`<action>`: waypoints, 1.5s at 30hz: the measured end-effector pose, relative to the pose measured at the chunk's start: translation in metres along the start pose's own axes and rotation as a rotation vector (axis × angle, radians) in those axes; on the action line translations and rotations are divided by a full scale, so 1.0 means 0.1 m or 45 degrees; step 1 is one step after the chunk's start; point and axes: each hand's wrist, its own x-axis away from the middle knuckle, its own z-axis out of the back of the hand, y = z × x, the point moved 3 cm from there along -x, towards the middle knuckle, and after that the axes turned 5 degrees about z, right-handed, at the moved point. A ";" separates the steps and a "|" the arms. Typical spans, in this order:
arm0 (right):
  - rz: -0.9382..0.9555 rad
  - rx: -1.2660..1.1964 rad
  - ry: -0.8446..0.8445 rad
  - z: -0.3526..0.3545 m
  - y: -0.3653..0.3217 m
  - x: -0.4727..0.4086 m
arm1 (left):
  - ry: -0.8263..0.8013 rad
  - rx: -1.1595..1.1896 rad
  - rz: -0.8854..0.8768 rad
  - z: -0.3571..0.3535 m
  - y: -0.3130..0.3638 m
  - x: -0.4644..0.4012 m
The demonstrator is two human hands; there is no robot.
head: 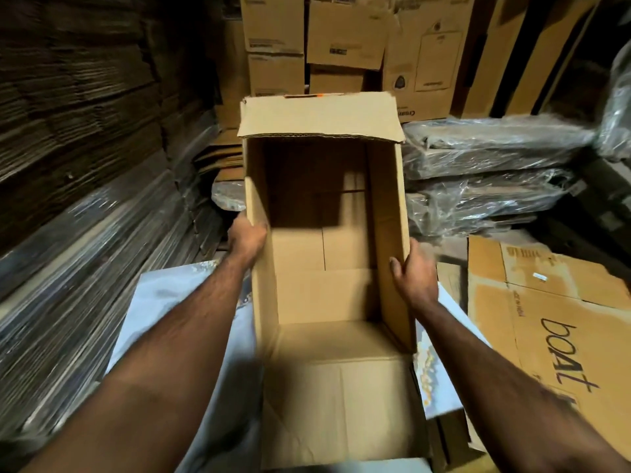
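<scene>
Both hands, left hand [246,237] and right hand [415,269], grip the open cardboard box [327,295] by its side flaps, probably next folding them inward.

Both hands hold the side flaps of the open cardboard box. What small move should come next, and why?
Probably bend both side flaps outward: the left hand and right hand grip them upright, while the end flaps of the box already lie open.

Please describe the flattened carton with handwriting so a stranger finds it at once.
Start at the open cardboard box in the middle. Right of it, beside the right hand, lies the flattened carton. Only it bears the black handwritten word "boat".
</scene>
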 end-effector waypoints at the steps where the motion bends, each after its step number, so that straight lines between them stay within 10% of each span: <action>1: -0.007 0.141 0.035 -0.01 0.01 0.01 | -0.006 0.009 -0.027 0.00 0.01 0.01; 5: 0.470 0.602 0.196 -0.18 -0.17 0.28 | -0.060 0.089 -0.093 -0.02 0.03 0.10; 8: 0.838 0.577 -0.246 -0.60 -0.36 0.61 | -0.098 0.139 -0.135 -0.03 0.01 0.17; 13: 0.457 0.543 -1.068 -1.09 -0.24 0.82 | -0.085 0.338 -0.094 0.00 -0.02 0.34; 26: 0.440 0.842 -1.001 -1.05 -0.55 0.09 | -0.071 0.554 -0.248 0.29 0.83 0.32; 33: 0.108 0.814 -1.544 -0.83 -0.46 -0.10 | -0.067 0.555 -0.234 0.41 1.10 0.39; 45: 0.578 0.730 -0.182 -0.03 -0.97 -1.16 | -0.038 0.511 -0.379 0.24 1.08 0.49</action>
